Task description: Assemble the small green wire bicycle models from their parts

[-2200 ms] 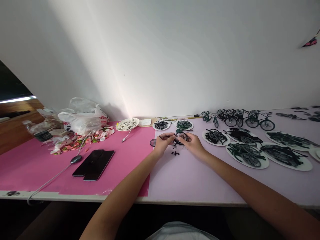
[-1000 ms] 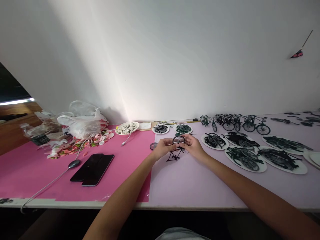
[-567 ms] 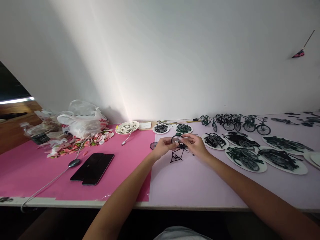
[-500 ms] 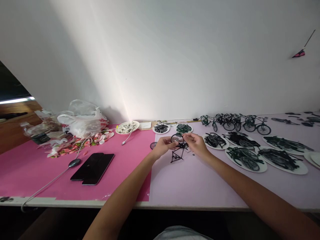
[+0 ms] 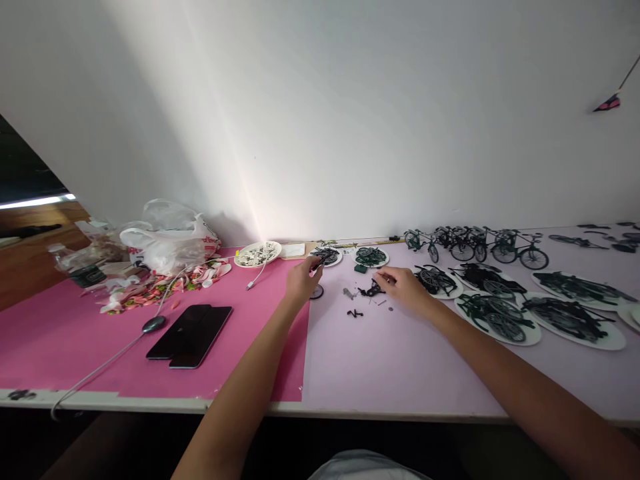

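Note:
My left hand (image 5: 301, 280) is closed on a dark model bicycle part (image 5: 316, 267), seen mostly edge-on and partly hidden by the fingers. Just below it, a small spoked wheel (image 5: 318, 292) lies on the table, half covered by the hand. The fingertips of my right hand (image 5: 400, 283) are pinched together at a cluster of small black parts (image 5: 369, 291); what sits between them is hidden. A bent black piece (image 5: 355, 313) and several tiny bits lie close by. Behind are a dark green block (image 5: 360, 269) and plates of black parts (image 5: 327, 255) and green parts (image 5: 371, 256).
Assembled model bicycles (image 5: 520, 249) stand at the back right, behind several plates of frames and wheels (image 5: 495, 317). On the pink left side are dark phones (image 5: 193, 335), a cable with a grey puck (image 5: 154, 325), petal-like pieces (image 5: 165, 287) and a plastic bag (image 5: 167, 240).
My hands have moved apart. The left has shifted left and back towards the plate of black parts; the right has settled at the small parts. The bicycle frame and wheel are no longer held between both hands.

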### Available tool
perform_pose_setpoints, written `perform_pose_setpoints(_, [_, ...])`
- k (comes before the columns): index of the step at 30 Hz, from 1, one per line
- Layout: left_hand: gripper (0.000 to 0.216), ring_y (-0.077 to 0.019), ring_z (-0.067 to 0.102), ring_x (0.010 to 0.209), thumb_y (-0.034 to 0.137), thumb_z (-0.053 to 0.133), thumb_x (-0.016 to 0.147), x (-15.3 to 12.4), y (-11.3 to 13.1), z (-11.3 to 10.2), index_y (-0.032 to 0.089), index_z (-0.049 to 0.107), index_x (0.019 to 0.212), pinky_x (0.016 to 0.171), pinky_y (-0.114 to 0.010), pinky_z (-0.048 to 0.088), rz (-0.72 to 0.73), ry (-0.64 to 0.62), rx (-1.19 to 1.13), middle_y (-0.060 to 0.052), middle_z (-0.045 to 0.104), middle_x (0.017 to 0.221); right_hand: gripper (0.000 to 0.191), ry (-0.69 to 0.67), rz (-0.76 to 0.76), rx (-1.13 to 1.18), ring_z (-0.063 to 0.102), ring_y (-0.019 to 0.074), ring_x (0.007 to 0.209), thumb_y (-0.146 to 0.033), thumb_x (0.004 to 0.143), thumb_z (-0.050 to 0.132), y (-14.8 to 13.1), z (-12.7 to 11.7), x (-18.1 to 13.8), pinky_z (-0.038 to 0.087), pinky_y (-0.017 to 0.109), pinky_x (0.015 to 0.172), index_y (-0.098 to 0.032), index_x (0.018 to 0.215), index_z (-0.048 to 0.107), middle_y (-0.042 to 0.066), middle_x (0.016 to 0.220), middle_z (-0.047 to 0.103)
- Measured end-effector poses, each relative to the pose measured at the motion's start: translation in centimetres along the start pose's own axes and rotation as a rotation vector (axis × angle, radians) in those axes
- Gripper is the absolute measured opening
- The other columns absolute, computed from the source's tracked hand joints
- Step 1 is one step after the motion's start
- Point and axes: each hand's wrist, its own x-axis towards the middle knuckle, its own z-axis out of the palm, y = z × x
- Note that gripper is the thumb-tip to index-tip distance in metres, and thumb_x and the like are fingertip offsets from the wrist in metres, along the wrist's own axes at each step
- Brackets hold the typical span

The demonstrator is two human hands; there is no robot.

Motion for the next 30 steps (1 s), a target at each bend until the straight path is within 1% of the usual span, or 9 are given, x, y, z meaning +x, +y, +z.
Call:
perform_pose_setpoints(4, [0.020, -0.0280, 0.070, 0.093, 0.029, 0.079, 0.079, -0.4, -0.2, 0.7, 0.026, 0.076, 0.098, 0.087, -0.035, 0.051, 0.006, -0.049, 0.053, -0.007, 0.078, 0.096, 0.043, -0.061, 0.029, 0.021, 0.042, 0.0150, 0.053, -0.057, 0.093, 0.053, 0.5, 0.8, -0.3, 0.031, 0.028, 0.052, -0.022, 0.070, 0.062, 0.000, 0.060, 0.057])
perform_pose_setpoints(9, [0.017, -0.0270, 0.072, 0.091, 0.031, 0.074, 0.083, -1.3, 0.3, 1.9, 0.026, 0.074, 0.100, 0.083, -0.034, 0.051, 0.031, -0.100, 0.081, -0.005, 0.078, 0.095, 0.041, -0.153, 0.007, -0.004, 0.044, 0.0146, 0.053, -0.053, 0.093, 0.052, 1.0, 1.4, -0.3, 0.030, 0.027, 0.052, -0.021, 0.070, 0.063, 0.000, 0.060, 0.057])
perform_pose_setpoints(12, [0.016, -0.0261, 0.071, 0.090, 0.029, 0.074, 0.084, -1.7, 0.5, 2.4, 0.026, 0.073, 0.099, 0.080, -0.033, 0.050, 0.053, -0.129, 0.086, -0.005, 0.079, 0.096, 0.035, -0.207, 0.029, -0.017, 0.048, 0.0152, 0.055, -0.048, 0.093, 0.053, 1.0, 1.7, -0.5, 0.033, 0.027, 0.053, -0.021, 0.079, 0.070, 0.001, 0.065, 0.063])
perform_pose_setpoints(17, [0.015, -0.0217, 0.068, 0.082, 0.028, 0.075, 0.081, -2.0, 0.4, 3.0, 0.026, 0.072, 0.096, 0.078, -0.030, 0.048, 0.078, -0.127, 0.053, -0.003, 0.078, 0.094, 0.030, -0.221, 0.036, -0.099, 0.052, 0.0166, 0.053, -0.043, 0.092, 0.057, 1.0, 3.0, -1.2, 0.037, 0.028, 0.056, -0.025, 0.106, 0.077, -0.001, 0.063, 0.064])
perform_pose_setpoints(19, [0.014, -0.0212, 0.068, 0.081, 0.028, 0.074, 0.083, -2.1, 0.3, 3.4, 0.026, 0.072, 0.096, 0.077, -0.030, 0.048, 0.073, -0.141, 0.061, -0.003, 0.078, 0.093, 0.031, -0.226, -0.015, -0.161, 0.060, 0.0189, 0.061, -0.039, 0.094, 0.057, 0.7, 3.8, -1.5, 0.043, 0.029, 0.062, -0.026, 0.115, 0.076, 0.002, 0.073, 0.071])
perform_pose_setpoints(21, [0.014, -0.0210, 0.068, 0.083, 0.030, 0.072, 0.085, -2.2, 0.1, 3.8, 0.025, 0.071, 0.098, 0.076, -0.030, 0.048, 0.057, -0.163, 0.078, -0.004, 0.078, 0.095, 0.033, -0.245, -0.095, -0.226, 0.067, 0.0214, 0.076, -0.032, 0.098, 0.052, 0.2, 4.5, -1.7, 0.046, 0.031, 0.071, -0.027, 0.121, 0.074, 0.006, 0.091, 0.076])
perform_pose_setpoints(23, [0.015, -0.0206, 0.068, 0.082, 0.032, 0.070, 0.086, -2.4, 0.0, 4.3, 0.024, 0.071, 0.099, 0.076, -0.030, 0.049, 0.019, -0.162, 0.069, -0.004, 0.078, 0.095, 0.037, -0.270, -0.164, -0.316, 0.069, 0.0220, 0.086, -0.025, 0.102, 0.044, -0.5, 5.2, -1.8, 0.047, 0.031, 0.075, -0.026, 0.127, 0.071, 0.008, 0.104, 0.075])
perform_pose_setpoints(26, [0.012, -0.0205, 0.068, 0.080, 0.031, 0.070, 0.086, -2.7, 0.1, 5.0, 0.022, 0.071, 0.094, 0.073, -0.030, 0.048, -0.036, -0.119, 0.033, -0.005, 0.077, 0.092, 0.041, -0.342, -0.205, -0.493, 0.067, 0.0206, 0.081, -0.018, 0.103, 0.038, -1.4, 5.7, -1.7, 0.044, 0.029, 0.068, -0.024, 0.131, 0.067, 0.009, 0.102, 0.071])
perform_pose_setpoints(30, [0.009, -0.0200, 0.069, 0.082, 0.028, 0.069, 0.087, -2.9, 0.4, 5.6, 0.020, 0.071, 0.091, 0.073, -0.029, 0.050, -0.049, -0.104, -0.006, -0.005, 0.077, 0.089, 0.041, -0.425, -0.200, -0.646, 0.066, 0.0203, 0.078, -0.015, 0.101, 0.040, -2.1, 5.7, -1.3, 0.042, 0.028, 0.065, -0.023, 0.135, 0.061, 0.010, 0.104, 0.067])
